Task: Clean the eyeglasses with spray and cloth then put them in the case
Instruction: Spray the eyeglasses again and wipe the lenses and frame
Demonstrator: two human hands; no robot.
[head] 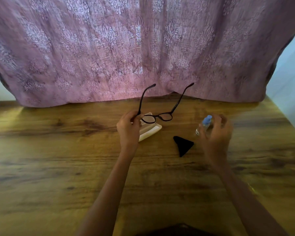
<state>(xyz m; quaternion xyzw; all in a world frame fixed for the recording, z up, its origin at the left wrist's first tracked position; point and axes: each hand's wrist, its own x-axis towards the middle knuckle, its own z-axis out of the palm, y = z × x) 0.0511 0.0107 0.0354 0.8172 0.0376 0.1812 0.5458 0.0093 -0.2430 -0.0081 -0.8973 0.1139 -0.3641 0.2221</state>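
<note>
Left grip (129, 126) pinches eyeglasses (166, 117) corner (lenses rightward).

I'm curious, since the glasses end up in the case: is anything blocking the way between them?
Nothing visible does. The left hand holds the eyeglasses right over the white case; the black cloth and spray bottle are off to the right.

Soft daylight is filtered through the curtain (109, 48) behind the desk (58, 167), and its far edge is lit. The right hand (215, 132) is smeared by motion blur; the desk's edges are bowed by distortion.
</note>
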